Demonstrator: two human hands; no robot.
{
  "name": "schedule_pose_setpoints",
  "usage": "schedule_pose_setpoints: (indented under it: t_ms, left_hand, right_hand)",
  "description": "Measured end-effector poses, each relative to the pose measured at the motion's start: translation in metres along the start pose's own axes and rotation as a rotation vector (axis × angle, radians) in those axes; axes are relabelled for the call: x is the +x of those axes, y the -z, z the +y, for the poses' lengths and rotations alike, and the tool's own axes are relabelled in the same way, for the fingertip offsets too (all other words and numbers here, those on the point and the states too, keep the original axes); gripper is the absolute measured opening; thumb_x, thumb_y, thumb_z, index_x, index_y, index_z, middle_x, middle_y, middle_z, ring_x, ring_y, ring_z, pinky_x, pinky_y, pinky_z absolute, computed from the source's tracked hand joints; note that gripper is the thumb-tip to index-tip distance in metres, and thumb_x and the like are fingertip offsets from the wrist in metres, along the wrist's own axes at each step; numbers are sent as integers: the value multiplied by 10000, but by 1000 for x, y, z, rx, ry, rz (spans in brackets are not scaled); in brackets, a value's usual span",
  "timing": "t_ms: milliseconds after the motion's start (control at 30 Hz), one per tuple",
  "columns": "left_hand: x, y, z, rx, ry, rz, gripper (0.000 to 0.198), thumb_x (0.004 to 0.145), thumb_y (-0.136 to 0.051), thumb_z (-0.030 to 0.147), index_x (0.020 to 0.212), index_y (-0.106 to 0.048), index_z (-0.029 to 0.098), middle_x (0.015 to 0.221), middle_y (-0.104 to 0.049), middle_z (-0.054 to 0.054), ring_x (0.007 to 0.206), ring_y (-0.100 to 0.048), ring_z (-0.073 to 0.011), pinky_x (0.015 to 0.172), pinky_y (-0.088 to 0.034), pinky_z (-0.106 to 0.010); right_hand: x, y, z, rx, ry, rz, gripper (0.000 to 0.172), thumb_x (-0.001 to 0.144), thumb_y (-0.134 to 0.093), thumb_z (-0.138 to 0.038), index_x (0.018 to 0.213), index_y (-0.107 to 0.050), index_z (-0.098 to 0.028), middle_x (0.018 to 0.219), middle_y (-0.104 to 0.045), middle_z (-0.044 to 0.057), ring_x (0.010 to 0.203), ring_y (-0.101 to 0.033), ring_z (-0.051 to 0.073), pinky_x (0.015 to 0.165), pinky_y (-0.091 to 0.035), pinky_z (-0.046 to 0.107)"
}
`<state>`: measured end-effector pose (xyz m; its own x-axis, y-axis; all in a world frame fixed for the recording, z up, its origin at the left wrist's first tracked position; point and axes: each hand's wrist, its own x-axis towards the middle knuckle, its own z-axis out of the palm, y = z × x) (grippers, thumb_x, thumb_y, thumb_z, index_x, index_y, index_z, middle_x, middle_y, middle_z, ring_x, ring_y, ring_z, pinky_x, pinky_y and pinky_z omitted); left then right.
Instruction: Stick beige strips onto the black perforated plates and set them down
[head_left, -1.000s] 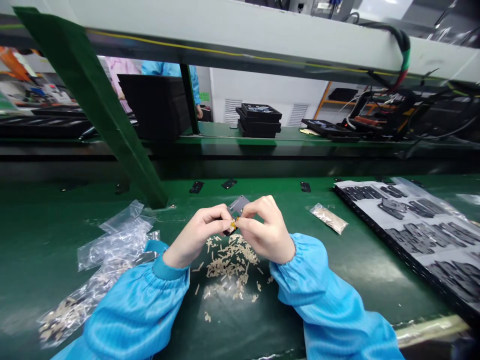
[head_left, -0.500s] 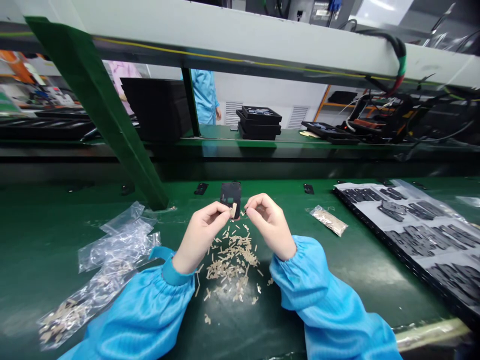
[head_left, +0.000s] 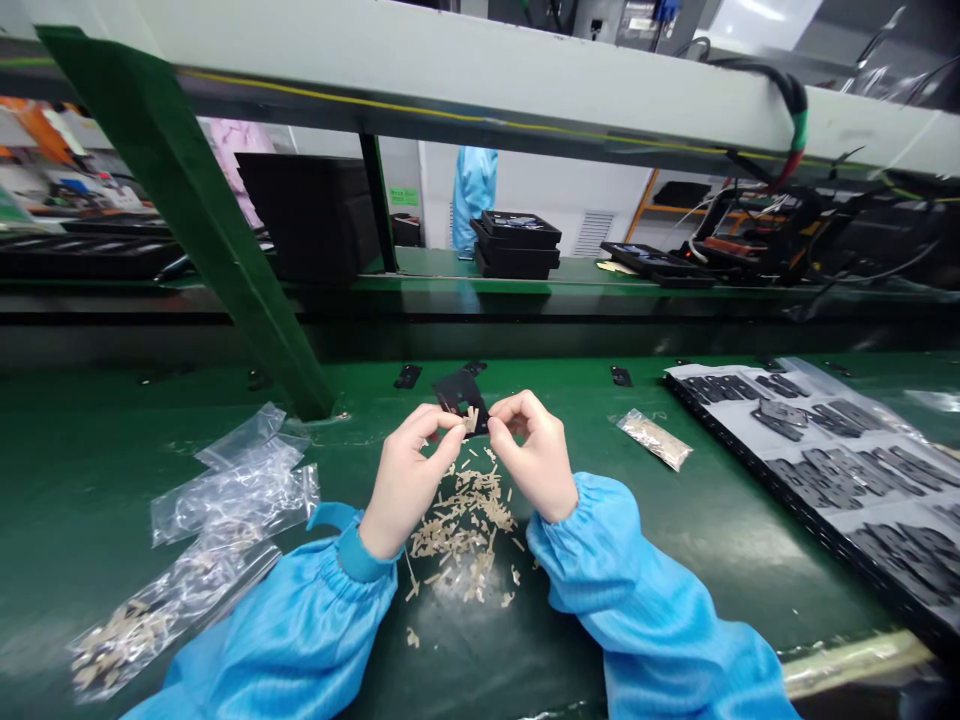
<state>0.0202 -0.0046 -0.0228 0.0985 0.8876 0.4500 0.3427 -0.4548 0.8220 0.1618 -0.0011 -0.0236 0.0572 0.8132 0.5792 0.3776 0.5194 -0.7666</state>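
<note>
Where the two hands meet above the green bench mat [head_left: 675,570], a thin black plate [head_left: 456,392] is held tilted in the air, directly above a loose pile of tan strips [head_left: 465,525]. The plate is matte, with an irregular outline and small cut-outs; part of its lower edge is hidden by the fingers. A short tan strip [head_left: 471,420] is positioned at the plate's lower middle, though whether it is attached cannot be determined.

The plate is held from the left by the left hand [head_left: 409,480], its fingertips [head_left: 442,415] closed narrowly near the lower left edge. It is held from the right by the right hand [head_left: 529,455], its fingertips [head_left: 499,408] curled narrowly against the right edge. Both forearms are covered by blue sleeves with gathered cuffs.

Clear plastic bags [head_left: 232,480] are placed left of the pile, and tan strips are contained in the lowest bag [head_left: 127,640]. A small bag of similar strips [head_left: 654,440] is lying to the right of the right hand. Beyond it, rows of black parts are laid out on a tray [head_left: 750,475]. Further loose black parts [head_left: 407,376] are lying on the mat beyond the hands.
</note>
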Motion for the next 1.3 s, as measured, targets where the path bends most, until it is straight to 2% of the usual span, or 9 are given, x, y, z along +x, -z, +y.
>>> schedule_pose_setpoints:
  t_ms: [200,700,800,1033,1300]
  left_hand:
    - [-4,-1,4,90,-73,59,136,802,-512,181,683,-575,173,694,-506,8,650,-493,-114,601,-404,-233]
    - [-9,0,10,262,-302,160,115,770,-530,88,708,-587,167,688,-487,13,623,-484,-95,561,-397,-215]
    - [-8,1,10,260,-361,191,112,761,-541,79,702,-587,162,682,-485,17,603,-481,-86,542,-393,-207]
    - [-6,4,10,239,-404,200,116,749,-545,65,696,-585,160,684,-494,8,613,-490,-92,551,-404,-214]
    - [-8,4,9,174,-396,185,113,754,-542,71,698,-585,159,704,-519,-4,645,-505,-104,580,-414,-231]
  right_hand:
    - [-2,1,0,-61,50,49,98,742,-504,-137,682,-465,-204,668,-614,-2,603,-585,126,583,-493,251]
    - [-4,1,-3,7,59,7,101,733,-512,-126,671,-476,-197,688,-617,6,629,-594,130,601,-501,254]
    - [-4,3,-5,87,5,-39,87,741,-525,-146,677,-489,-192,713,-620,16,649,-594,138,627,-501,273]
    - [1,7,-9,417,-248,-144,92,732,-586,-219,673,-530,-176,678,-598,-2,609,-598,125,589,-480,254]
    - [0,7,-12,491,-269,-120,101,716,-609,-224,660,-545,-169,653,-587,-22,580,-583,102,577,-467,234]
